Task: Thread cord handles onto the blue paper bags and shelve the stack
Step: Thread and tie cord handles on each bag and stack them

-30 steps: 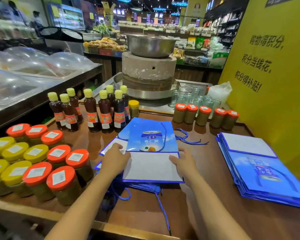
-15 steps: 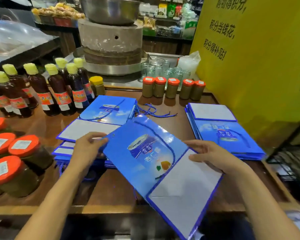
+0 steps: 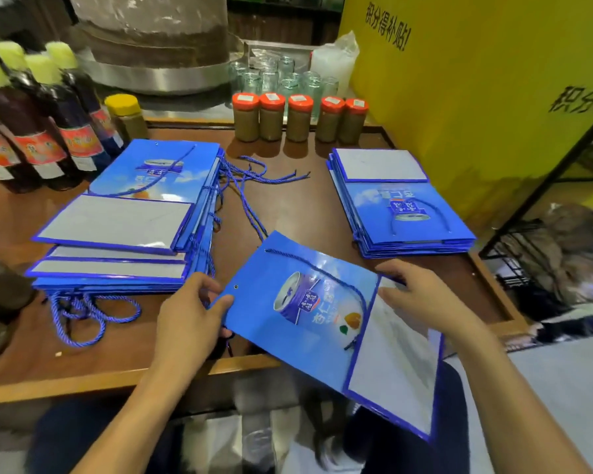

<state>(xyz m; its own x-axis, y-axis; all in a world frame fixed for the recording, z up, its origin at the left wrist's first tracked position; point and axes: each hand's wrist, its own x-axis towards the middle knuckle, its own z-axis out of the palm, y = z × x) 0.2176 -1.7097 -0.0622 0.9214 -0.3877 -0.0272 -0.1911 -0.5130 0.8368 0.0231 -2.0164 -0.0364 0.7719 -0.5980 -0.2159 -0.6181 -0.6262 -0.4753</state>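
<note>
Left grip (image 3: 189,313) is clamped on the near-left corner of one blue paper bag (image 3: 308,336), thumb on top, fingers beneath. Right grip (image 3: 418,292) is closed over the bag's far-right edge, at the fold of the grey base flap. The bag sits low centre of frame, folded flat and skewed, partly overhanging the front edge of the desk (image 3: 288,206). A cord handle (image 3: 322,271) runs across its printed face.

Surroundings noted:
- The left stack (image 3: 144,186) of bags lies centre left, just beside the left grip.
- The right stack (image 3: 397,206) lies centre right, well apart.
- Loose cords (image 3: 254,176) lie between the stacks, behind the held bag.
- Orange-lidded jars (image 3: 298,118) stand in a row at top centre.
- Dark bottles (image 3: 48,124) stand upper left.
- A yellow panel (image 3: 476,97) fills the upper right.
</note>
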